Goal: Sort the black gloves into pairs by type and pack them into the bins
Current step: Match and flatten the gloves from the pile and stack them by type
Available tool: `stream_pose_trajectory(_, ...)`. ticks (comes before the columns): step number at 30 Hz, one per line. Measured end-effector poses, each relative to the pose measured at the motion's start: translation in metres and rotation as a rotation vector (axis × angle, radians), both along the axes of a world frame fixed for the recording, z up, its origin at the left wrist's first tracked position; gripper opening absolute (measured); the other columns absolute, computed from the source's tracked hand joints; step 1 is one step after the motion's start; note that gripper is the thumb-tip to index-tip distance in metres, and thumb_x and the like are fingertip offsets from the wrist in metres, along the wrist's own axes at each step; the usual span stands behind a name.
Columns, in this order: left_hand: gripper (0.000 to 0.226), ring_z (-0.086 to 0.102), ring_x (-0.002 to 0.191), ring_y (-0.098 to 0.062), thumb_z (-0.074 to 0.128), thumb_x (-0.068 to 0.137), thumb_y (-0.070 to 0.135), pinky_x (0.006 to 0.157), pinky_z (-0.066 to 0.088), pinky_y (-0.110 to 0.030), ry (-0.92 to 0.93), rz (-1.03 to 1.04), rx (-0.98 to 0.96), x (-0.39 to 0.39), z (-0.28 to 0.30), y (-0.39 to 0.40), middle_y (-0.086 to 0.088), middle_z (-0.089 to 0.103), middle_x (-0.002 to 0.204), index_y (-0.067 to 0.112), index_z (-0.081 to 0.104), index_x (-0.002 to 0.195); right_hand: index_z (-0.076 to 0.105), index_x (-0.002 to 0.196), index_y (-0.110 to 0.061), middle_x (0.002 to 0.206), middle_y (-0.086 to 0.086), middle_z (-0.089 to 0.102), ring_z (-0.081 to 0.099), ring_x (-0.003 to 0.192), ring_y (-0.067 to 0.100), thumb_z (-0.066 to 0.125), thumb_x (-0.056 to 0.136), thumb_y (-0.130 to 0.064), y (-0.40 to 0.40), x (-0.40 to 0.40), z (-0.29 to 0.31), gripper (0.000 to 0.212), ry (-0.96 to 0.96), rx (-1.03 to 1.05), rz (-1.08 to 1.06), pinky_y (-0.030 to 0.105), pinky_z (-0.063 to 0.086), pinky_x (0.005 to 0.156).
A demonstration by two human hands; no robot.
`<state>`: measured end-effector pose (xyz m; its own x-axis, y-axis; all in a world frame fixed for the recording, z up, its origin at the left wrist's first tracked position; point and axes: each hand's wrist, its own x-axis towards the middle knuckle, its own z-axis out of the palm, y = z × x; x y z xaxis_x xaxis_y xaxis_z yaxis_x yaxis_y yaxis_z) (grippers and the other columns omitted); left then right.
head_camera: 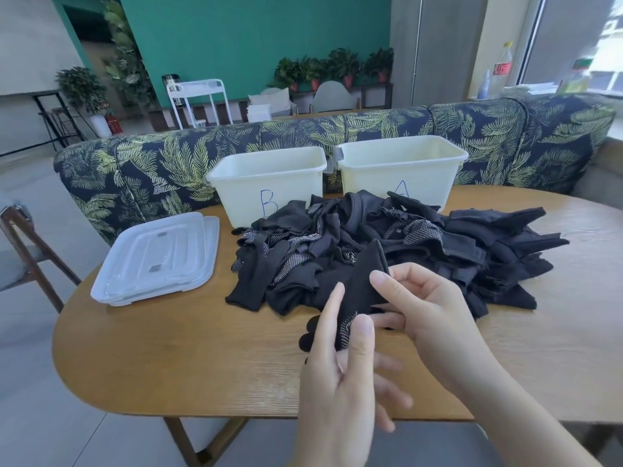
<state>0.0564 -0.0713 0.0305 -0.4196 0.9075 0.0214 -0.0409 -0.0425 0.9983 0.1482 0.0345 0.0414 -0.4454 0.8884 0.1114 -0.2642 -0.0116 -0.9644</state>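
**Both hands on one glove at the front of the heap**

Wooden bench [168,358] fills the view, rounded at its left end, with a leaf-print sofa [161,163] running behind it and a green wall further back. Two cream bins stand side by side at the far edge: bin B [266,183] on the left, bin A [401,166] on the right, each marked with its blue letter. Neither shows anything inside from this angle. Left of bin B, two clear lids [158,257] lie stacked flat.

Spread across the middle, right up against the fronts of both bins, sits the heap of black gloves [421,244], some plain cloth, some speckled with pale grip dots, all tangled together.

Up front, one glove [360,284] is lifted at the near edge of the heap. The right hand [428,311] pinches its cuff end between thumb and fingers. The left hand [340,375] holds the lower, dotted part, thumb pressed on top, index finger stretched up alongside the cloth. The glove's dark fingertips poke out to the left of that hand, hanging above the bench.
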Motion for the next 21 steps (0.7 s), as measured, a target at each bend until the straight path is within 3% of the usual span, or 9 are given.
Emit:
stream_pose_trajectory(2,0.055,0.076,0.081,-0.026,0.049,0.085,0.061,0.053,0.058,-0.036,-0.091,0.001,0.015,0.006,-0.004,0.002,0.0,0.077,0.099,0.069,0.032,0.137,0.069,0.074,-0.017,0.076,0.005,0.069,0.07,0.07,0.032,0.075,0.085,-0.024,-0.003,0.011,-0.004,0.015,0.005,-0.01,0.019,0.028,0.057,0.061)
stream_pose_trajectory(6,0.052,0.075,0.098,-0.02,0.05,0.091,0.057,0.077,0.062,-0.039,-0.189,0.09,0.025,0.006,-0.016,0.01,0.014,0.062,0.126,0.054,0.043,0.142,0.058,0.101,0.007,0.095,0.023,0.072,0.072,0.082,0.032,0.078,0.08,-0.014,-0.006,0.03,-0.017,0.035,-0.013,-0.053,0.024,0.032,0.06,0.069)
stream_pose_trajectory(9,0.037,0.073,0.103,-0.014,0.053,0.096,0.051,0.087,0.061,-0.038,-0.215,0.201,0.023,0.002,-0.029,0.011,0.022,0.059,0.124,0.052,0.056,0.133,0.054,0.124,-0.013,0.104,0.018,0.074,0.074,0.079,0.038,0.071,0.086,0.006,-0.012,0.039,-0.022,0.046,-0.071,-0.076,0.037,0.03,0.059,0.061)
stream_pose_trajectory(11,0.027,0.071,0.099,-0.011,0.057,0.098,0.049,0.091,0.059,-0.038,-0.17,0.284,0.029,-0.001,-0.037,0.007,0.015,0.07,0.104,0.056,0.062,0.124,0.049,0.134,-0.029,0.107,0.016,0.073,0.072,0.074,0.044,0.068,0.088,0.011,-0.015,0.044,-0.026,0.064,-0.107,-0.056,0.09,0.032,0.058,0.057)
stream_pose_trajectory(13,0.024,0.069,0.084,-0.021,0.059,0.099,0.047,0.09,0.058,-0.037,-0.058,0.334,0.04,-0.003,-0.043,0.003,-0.001,0.069,0.083,0.059,0.063,0.12,0.046,0.138,-0.035,0.111,0.014,0.071,0.071,0.073,0.045,0.066,0.089,0.011,-0.017,0.046,-0.029,0.07,-0.153,-0.015,0.138,0.033,0.056,0.055)
stream_pose_trajectory(14,0.024,0.065,0.076,-0.022,0.06,0.098,0.045,0.087,0.056,-0.034,-0.014,0.353,0.043,-0.005,-0.046,0.0,0.0,0.065,0.075,0.058,0.064,0.119,0.047,0.138,-0.035,0.113,0.012,0.07,0.071,0.073,0.044,0.066,0.09,0.011,-0.018,0.047,-0.03,0.069,-0.179,0.009,0.15,0.033,0.055,0.054)
stream_pose_trajectory(17,0.023,0.059,0.073,-0.007,0.066,0.095,0.037,0.082,0.053,-0.032,-0.007,0.443,0.043,-0.017,-0.05,-0.005,0.018,0.06,0.073,0.054,0.071,0.109,0.055,0.133,-0.028,0.114,0.003,0.068,0.073,0.074,0.039,0.063,0.093,0.009,-0.016,0.049,-0.032,0.055,-0.281,0.093,0.175,0.032,0.054,0.052)
stream_pose_trajectory(21,0.022,0.047,0.063,-0.003,0.071,0.093,0.028,0.062,0.044,-0.016,0.053,0.548,-0.012,-0.04,-0.051,-0.015,0.011,0.051,0.072,0.048,0.073,0.102,0.063,0.124,-0.032,0.106,-0.002,0.075,0.072,0.07,0.037,0.067,0.095,-0.005,-0.016,0.04,-0.034,0.04,-0.478,0.135,0.228,0.03,0.054,0.057)
